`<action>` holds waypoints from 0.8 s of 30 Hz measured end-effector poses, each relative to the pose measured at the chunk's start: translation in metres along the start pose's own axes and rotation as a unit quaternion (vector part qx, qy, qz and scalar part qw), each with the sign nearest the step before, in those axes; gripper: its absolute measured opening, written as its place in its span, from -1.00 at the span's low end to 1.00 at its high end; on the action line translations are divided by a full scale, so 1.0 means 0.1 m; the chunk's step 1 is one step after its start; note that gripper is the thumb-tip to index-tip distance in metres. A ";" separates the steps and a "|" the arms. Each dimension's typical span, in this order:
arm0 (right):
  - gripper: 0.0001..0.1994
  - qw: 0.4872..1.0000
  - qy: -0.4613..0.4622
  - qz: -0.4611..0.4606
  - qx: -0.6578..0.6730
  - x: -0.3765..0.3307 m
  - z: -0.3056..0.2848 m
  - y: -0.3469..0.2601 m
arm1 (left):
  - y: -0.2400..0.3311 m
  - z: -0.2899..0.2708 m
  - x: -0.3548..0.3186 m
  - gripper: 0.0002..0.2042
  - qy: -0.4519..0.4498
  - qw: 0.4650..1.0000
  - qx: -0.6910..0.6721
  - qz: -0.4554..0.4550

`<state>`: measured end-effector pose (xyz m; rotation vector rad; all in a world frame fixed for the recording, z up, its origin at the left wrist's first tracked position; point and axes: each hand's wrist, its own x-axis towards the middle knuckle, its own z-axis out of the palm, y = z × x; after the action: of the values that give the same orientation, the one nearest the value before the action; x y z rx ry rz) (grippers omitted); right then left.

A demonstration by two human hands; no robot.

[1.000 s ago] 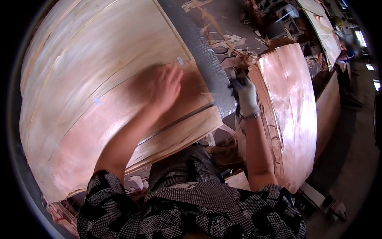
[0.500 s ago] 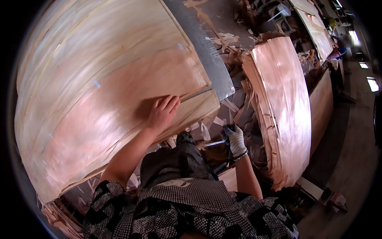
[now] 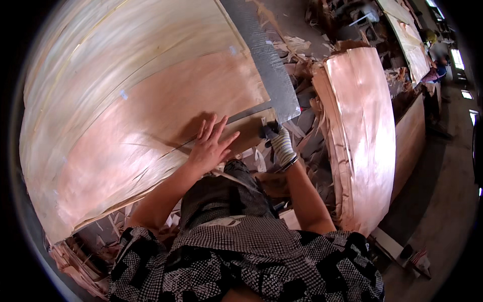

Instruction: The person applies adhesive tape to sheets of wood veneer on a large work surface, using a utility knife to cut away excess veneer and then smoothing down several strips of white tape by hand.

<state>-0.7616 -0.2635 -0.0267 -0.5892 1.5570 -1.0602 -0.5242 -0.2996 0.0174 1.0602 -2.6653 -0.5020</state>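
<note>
Bare left hand (image 3: pixel 206 151) spread at the near edge of a broad veneer sheet (image 3: pixel 151 121), gloved right hand (image 3: pixel 284 145) at the end of a narrow strip (image 3: pixel 246 130).
The sheet fills the left and upper left of the frame; the strip lies along its lower-right edge, mid-frame. The left hand is open, palm down across the gap between these 2 pieces, probably to steady them, though its pressure cannot be told. The right hand's fingers are curled around a small pale-tipped tool (image 3: pixel 263 121), apparently held low to bring its tip to the strip. Right of centre, a veneer stack (image 3: pixel 362 126) stands apart, perhaps for easy reach.
</note>
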 end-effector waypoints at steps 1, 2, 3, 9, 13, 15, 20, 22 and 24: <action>-0.90 1.000 -0.003 0.021 0.000 -0.02 -0.02 0.00 | -0.07 0.09 0.01 -0.47 -0.006 1.000 0.022 -0.009; -0.88 0.999 -0.020 0.017 0.024 -0.03 -0.07 0.00 | -0.11 0.18 0.05 -0.48 -0.013 0.999 0.042 -0.014; -0.83 0.999 -0.016 0.032 0.000 -0.06 -0.08 -0.04 | -0.14 0.21 0.07 -0.48 -0.005 0.999 0.044 -0.019; -0.83 0.998 -0.004 0.042 -0.050 -0.16 -0.30 -0.30 | -0.14 0.32 0.10 -0.53 0.040 0.995 0.082 -0.035; -0.84 0.997 -0.005 0.000 -0.072 -0.04 -0.17 -0.47 | -0.17 0.31 0.12 -0.62 0.037 0.994 0.096 -0.038; -0.85 0.998 -0.010 0.008 -0.063 0.09 -0.04 -0.59 | -0.17 0.29 0.14 -0.64 0.033 0.995 0.084 -0.032; -0.91 0.995 -0.042 0.030 -0.088 0.51 0.02 -0.36 | -0.15 0.38 0.21 -0.62 0.064 0.997 0.001 -0.037; -0.90 0.996 -0.035 0.034 -0.079 0.46 0.06 -0.50 | -0.16 0.36 0.26 -0.64 0.067 0.997 0.000 -0.035; -0.90 0.996 -0.031 0.037 -0.078 0.34 0.08 -0.64 | -0.15 0.32 0.28 -0.65 0.059 0.998 0.004 -0.031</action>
<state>-0.7738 -0.3243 0.0111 -0.6594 1.6045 -0.8609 -0.5459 -0.3220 -0.0158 1.1418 -2.5416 -0.4258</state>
